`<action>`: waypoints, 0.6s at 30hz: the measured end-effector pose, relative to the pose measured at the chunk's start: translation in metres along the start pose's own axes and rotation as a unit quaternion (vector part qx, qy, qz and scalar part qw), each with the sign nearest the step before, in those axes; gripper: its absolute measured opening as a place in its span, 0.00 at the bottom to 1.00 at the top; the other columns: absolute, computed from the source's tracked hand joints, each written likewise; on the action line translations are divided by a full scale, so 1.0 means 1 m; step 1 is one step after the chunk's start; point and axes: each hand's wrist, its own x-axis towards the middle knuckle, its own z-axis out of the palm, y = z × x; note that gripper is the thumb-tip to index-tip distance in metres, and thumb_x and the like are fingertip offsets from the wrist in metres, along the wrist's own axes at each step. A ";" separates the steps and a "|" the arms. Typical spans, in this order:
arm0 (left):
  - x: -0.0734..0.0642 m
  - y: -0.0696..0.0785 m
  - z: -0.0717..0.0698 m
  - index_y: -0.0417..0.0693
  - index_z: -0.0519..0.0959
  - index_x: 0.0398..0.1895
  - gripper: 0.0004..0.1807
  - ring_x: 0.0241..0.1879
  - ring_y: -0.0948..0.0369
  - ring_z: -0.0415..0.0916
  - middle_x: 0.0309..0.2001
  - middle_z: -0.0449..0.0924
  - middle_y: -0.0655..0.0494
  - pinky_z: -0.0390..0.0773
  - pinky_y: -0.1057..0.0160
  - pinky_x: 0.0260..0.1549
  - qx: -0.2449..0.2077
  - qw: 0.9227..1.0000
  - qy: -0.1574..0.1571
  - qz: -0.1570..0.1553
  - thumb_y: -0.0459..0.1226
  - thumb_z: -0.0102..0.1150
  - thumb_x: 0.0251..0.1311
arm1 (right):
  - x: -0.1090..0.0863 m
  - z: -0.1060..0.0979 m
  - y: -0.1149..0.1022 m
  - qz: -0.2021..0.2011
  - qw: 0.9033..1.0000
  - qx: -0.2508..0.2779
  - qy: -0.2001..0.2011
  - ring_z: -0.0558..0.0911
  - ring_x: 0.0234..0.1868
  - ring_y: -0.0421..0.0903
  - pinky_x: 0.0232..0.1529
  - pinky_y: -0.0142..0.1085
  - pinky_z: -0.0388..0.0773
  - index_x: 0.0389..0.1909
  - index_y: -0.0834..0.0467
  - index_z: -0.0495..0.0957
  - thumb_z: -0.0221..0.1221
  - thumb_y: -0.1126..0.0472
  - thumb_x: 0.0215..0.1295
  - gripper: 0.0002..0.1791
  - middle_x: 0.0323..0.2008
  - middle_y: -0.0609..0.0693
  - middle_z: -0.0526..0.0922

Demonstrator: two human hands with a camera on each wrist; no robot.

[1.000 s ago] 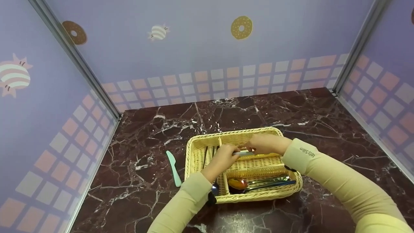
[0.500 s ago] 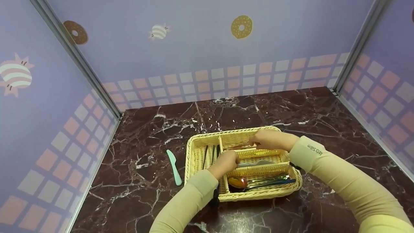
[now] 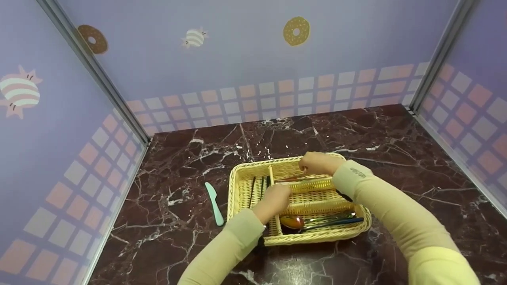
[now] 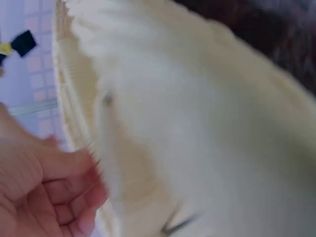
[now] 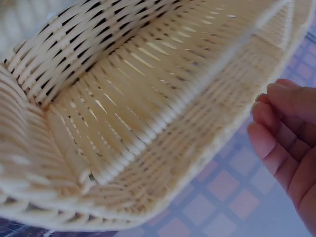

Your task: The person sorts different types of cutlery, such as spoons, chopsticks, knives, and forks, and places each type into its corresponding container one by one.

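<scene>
A pale yellow woven basket (image 3: 253, 164) with several compartments stands on the dark marbled table. My left hand (image 3: 274, 200) is over its dividers, fingers curled and thumb beside the ridged divider edge in the left wrist view; whether it pinches anything I cannot tell. Above the back compartment hangs my right hand (image 3: 321, 162); its fingers (image 5: 264, 140) are loosely bent and hold nothing visible beside the basket rim. A gold spoon (image 3: 292, 221) and a dark blue handle (image 3: 334, 224) lie in the front compartment. Thin dark sticks (image 3: 252, 192) lie in the left one.
A mint-green knife (image 3: 215, 204) lies on the table left of the basket. Purple patterned wall panels (image 3: 245, 51) enclose the table at the back and both sides. A thin reddish stick (image 3: 289, 180) shows in the back compartment.
The grey utensil first seen between both hands, then at my left hand in the middle compartment, is out of sight. My right hand has shifted up and left over the back compartment.
</scene>
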 end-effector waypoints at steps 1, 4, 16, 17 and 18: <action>-0.003 -0.003 -0.004 0.45 0.79 0.18 0.11 0.24 0.60 0.75 0.24 0.81 0.54 0.73 0.64 0.22 -0.007 1.000 0.003 -0.003 0.26 0.52 0.52 | 0.005 0.004 0.001 0.009 1.000 -0.009 -0.012 0.79 0.26 0.49 0.28 0.39 0.76 0.29 0.63 0.81 0.58 0.70 0.53 0.04 0.27 0.55 0.82; -0.014 -0.018 -0.015 0.42 0.80 0.20 0.10 0.22 0.60 0.71 0.24 0.80 0.53 0.73 0.65 0.23 -0.048 0.999 0.016 -0.014 0.23 0.51 0.46 | 0.018 0.017 0.003 0.006 0.999 -0.028 -0.045 0.77 0.24 0.47 0.26 0.37 0.75 0.26 0.62 0.82 0.56 0.73 0.49 0.07 0.25 0.52 0.82; -0.059 -0.090 -0.032 0.51 0.54 0.10 0.20 0.16 0.62 0.45 0.13 0.46 0.61 0.49 0.66 0.17 -0.068 0.995 0.071 -0.036 0.23 0.51 0.40 | 0.042 0.045 0.009 0.009 0.992 -0.083 -0.099 0.71 0.18 0.46 0.19 0.38 0.71 0.14 0.58 0.73 0.54 0.73 0.51 0.11 0.17 0.51 0.75; -0.060 -0.093 -0.032 0.51 0.55 0.10 0.19 0.16 0.62 0.45 0.13 0.45 0.61 0.49 0.66 0.18 -0.069 0.994 0.070 -0.040 0.23 0.51 0.41 | 0.043 0.046 0.010 0.010 0.992 -0.086 -0.096 0.74 0.20 0.47 0.22 0.40 0.74 0.16 0.59 0.74 0.54 0.73 0.52 0.10 0.20 0.53 0.78; -0.061 -0.096 -0.032 0.51 0.56 0.11 0.19 0.16 0.63 0.45 0.13 0.45 0.61 0.49 0.66 0.18 -0.071 0.994 0.068 -0.045 0.23 0.51 0.42 | 0.044 0.047 0.011 0.011 0.991 -0.091 -0.095 0.76 0.21 0.49 0.24 0.42 0.76 0.18 0.60 0.76 0.54 0.73 0.52 0.09 0.22 0.55 0.79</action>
